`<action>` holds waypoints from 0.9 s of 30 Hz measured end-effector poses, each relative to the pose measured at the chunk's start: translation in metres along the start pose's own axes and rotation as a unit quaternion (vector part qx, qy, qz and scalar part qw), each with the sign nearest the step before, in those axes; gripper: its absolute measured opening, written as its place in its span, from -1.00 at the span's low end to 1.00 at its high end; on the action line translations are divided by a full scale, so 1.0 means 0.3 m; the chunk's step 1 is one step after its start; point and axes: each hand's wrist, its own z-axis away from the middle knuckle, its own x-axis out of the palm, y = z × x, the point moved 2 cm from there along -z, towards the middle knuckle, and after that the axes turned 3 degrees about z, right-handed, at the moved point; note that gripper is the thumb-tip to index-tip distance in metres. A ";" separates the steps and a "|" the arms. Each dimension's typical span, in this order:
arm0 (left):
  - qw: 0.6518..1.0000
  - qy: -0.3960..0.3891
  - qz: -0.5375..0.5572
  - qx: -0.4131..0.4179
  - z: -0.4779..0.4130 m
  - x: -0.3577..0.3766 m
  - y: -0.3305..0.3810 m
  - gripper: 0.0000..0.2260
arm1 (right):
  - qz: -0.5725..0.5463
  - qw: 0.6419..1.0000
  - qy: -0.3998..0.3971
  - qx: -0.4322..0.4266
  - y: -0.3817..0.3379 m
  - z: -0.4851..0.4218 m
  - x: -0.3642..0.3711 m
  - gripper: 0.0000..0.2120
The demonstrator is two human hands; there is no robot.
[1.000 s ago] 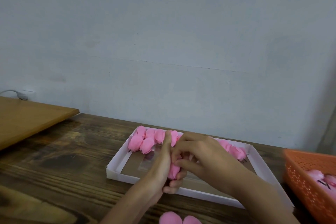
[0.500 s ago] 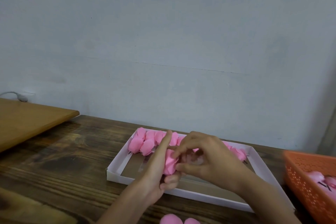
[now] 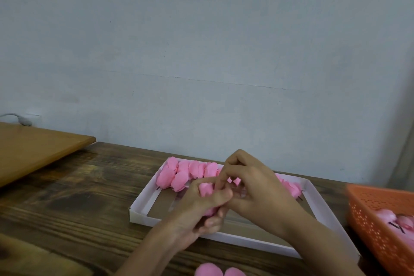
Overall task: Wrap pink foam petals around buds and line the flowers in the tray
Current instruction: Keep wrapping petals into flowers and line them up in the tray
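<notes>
**Pink flower and its surroundings, placed relative to the tray.** The pink flower (image 3: 206,188) was held just above the near half of the tray (image 3: 139,215), over its bare cardboard floor. I had the left hand (image 3: 197,208) clamped round the flower's lower part, fingers curled beneath and thumb across. The right hand (image 3: 253,188), fingers bent, pinched the upper petal edge. I could not tell whether a stem stuck out below the grip.

Along the tray's far wall lay the row of finished flowers (image 3: 179,172), touching one another and partly hidden behind the hands. To the right of the tray, an orange basket (image 3: 369,219) held further pink pieces with dark stems. On the near side of the tray, two loose petals (image 3: 208,271) lay on the wooden table (image 3: 78,186).

Risks, as I judged them:
- If the right-hand pinch slackened too soon, the foam would probably spring back and open the wrap.
- Too hard a squeeze from the left hand could crease the petals.
- A careless set-down might push the finished row out of line.
</notes>
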 end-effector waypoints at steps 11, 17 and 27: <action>0.986 0.082 -0.143 -0.012 -0.007 -0.002 -0.018 -0.58 | -0.063 0.996 -0.058 -0.025 0.020 0.001 -0.026 -0.83; 0.978 0.107 -0.180 -0.013 -0.013 0.006 -0.024 -0.52 | -0.011 0.999 -0.032 -0.033 0.016 -0.002 -0.016 -0.88; 0.981 0.106 -0.152 0.053 -0.019 0.007 -0.003 -0.67 | -0.069 0.997 -0.007 -0.029 0.018 -0.002 -0.009 -0.85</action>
